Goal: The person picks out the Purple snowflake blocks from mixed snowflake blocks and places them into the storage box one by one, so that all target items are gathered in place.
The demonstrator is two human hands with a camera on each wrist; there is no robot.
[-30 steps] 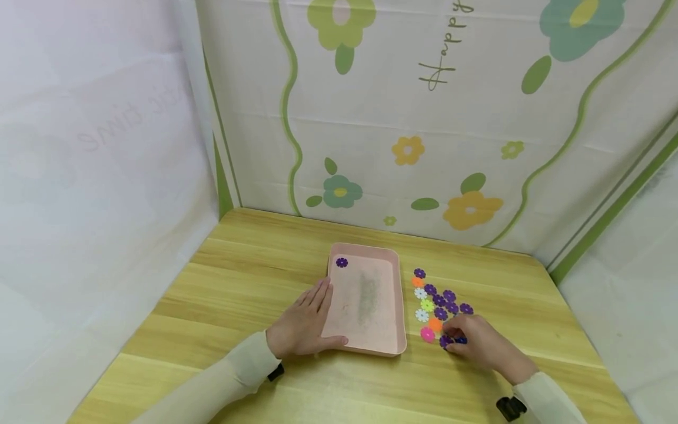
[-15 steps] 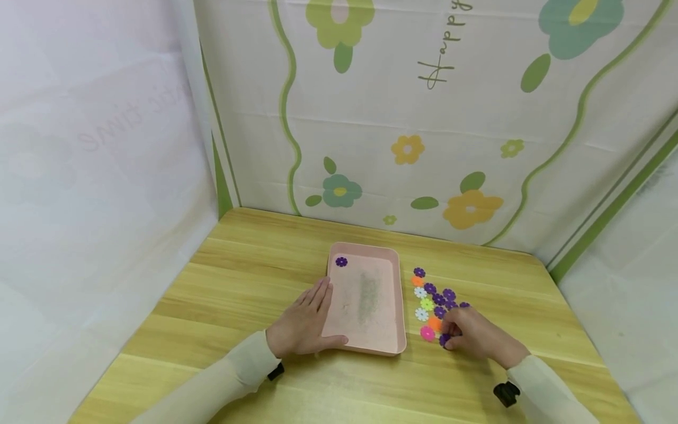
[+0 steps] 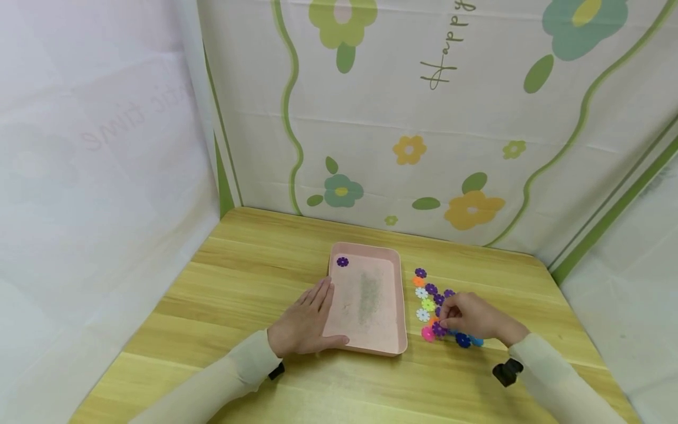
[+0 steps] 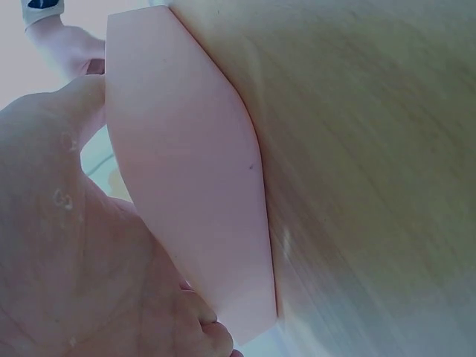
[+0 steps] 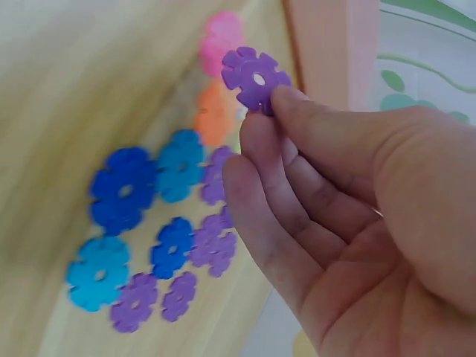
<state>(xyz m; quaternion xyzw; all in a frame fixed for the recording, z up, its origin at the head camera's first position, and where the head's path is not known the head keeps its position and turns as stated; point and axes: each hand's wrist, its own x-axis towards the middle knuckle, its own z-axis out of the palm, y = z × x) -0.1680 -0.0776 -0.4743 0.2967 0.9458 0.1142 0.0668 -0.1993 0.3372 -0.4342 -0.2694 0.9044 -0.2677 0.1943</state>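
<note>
A purple snowflake disc [image 5: 249, 82], notched round its edge with a hole in the middle, is pinched between thumb and forefinger of my right hand [image 3: 479, 318]. In the right wrist view it is held above the other discs. My left hand [image 3: 302, 325] rests on the left rim of a shallow pink tray [image 3: 389, 335], its fingers straight along the side and the thumb over the near left corner. The left wrist view has the tray's outer wall [image 4: 190, 171] beside the palm. Inside the tray, one purple disc [image 3: 342, 262] lies in the far left corner.
To the right of the tray lie several loose discs, among them a pink one [image 3: 428, 334], a yellow-green one [image 3: 428, 304], a white one [image 3: 422, 315] and a dark blue one [image 3: 463, 340]. Flower-printed cloth [image 3: 371, 106] hangs behind the wooden table [image 3: 254, 253].
My right hand has taken up the purple disc and moved slightly left and away from me. Blue discs it was covering now show. The left hand has stayed on the tray.
</note>
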